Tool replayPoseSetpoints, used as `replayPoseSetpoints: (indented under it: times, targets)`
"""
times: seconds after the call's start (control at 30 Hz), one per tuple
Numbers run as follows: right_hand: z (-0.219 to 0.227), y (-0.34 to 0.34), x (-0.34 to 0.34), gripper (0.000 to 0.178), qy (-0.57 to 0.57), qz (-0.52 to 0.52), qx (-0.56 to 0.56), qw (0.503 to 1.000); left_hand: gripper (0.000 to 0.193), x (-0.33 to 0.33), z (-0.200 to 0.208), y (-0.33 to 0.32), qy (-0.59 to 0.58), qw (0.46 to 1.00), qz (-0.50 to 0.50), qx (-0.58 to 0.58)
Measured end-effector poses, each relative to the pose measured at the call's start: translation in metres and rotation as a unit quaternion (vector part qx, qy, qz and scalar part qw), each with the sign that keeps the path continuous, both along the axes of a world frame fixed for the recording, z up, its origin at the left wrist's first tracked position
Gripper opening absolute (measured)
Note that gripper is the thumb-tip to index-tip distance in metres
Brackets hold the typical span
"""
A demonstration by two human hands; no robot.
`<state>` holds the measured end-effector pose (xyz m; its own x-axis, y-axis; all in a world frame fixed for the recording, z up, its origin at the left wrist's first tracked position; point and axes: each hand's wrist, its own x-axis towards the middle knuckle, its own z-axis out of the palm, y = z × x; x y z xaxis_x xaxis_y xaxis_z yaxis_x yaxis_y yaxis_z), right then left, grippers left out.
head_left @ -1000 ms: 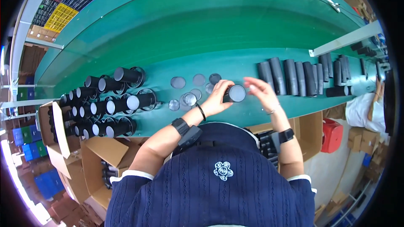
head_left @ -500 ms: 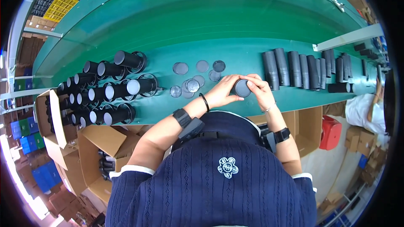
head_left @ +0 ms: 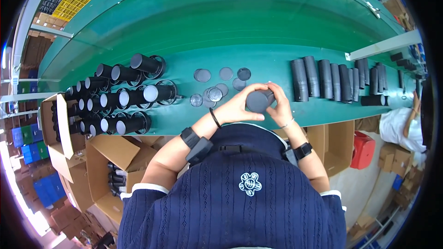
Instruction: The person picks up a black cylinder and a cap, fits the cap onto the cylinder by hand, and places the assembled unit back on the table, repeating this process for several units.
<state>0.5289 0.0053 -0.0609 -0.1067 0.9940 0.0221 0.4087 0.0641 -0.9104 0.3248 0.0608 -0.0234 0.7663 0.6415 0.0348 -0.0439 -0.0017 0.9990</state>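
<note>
Between my hands is a black cylinder [head_left: 257,102], its round dark-grey end turned up toward me. My left hand [head_left: 235,109] wraps its left side, thumb along the near edge. On the other side my right hand [head_left: 281,109] curls its fingers around the body. To the left of my hands, several thin round grey discs [head_left: 226,73] lie loose on the green table [head_left: 267,60], some overlapping, a few of them shiny [head_left: 215,94].
Several black cylinders with pale ends [head_left: 157,93] lie in rows at the left, with ring-shaped parts around their far ends. Several black ribbed tubes [head_left: 325,78] lie side by side at the right. Open cardboard boxes [head_left: 104,175] and a red stool [head_left: 362,150] stand below the table edge.
The cylinder has shifted slightly left and tilted, so more of its side shows. My right thumb has left its round end and moved to the side of the body.
</note>
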Motion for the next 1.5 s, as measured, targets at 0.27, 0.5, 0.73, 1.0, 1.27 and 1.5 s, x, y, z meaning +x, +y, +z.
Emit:
replayPoseSetpoints:
  times: [0.27, 0.5, 0.73, 1.0, 1.27, 1.5]
  targets:
    - [0.002, 0.011, 0.003, 0.054, -0.178, -0.059, 0.237, 0.953, 0.078, 0.000, 0.001, -0.005, 0.019, 0.987, -0.022, 0.157]
    - [0.016, 0.000, 0.017, 0.061, -0.230, -0.090, 0.211, 0.946, 0.088, 0.001, -0.004, -0.005, 0.047, 0.988, 0.015, 0.149]
    - [-0.008, 0.008, 0.149, 0.063, -0.346, -0.414, -0.007, 0.842, 0.064, -0.016, -0.032, -0.003, 0.120, 0.988, 0.079, -0.060]
    - [-0.028, 0.017, 0.177, 0.073, -0.448, -0.384, -0.080, 0.803, 0.035, -0.012, -0.036, -0.002, 0.135, 0.983, 0.066, -0.103]
    - [-0.039, 0.016, 0.233, 0.042, -0.420, -0.492, -0.082, 0.758, 0.030, -0.038, -0.053, -0.009, 0.138, 0.979, 0.108, -0.101]
    - [-0.047, 0.010, 0.290, 0.044, -0.426, -0.464, -0.213, 0.747, 0.029, -0.046, -0.058, -0.012, 0.158, 0.958, 0.111, -0.213]
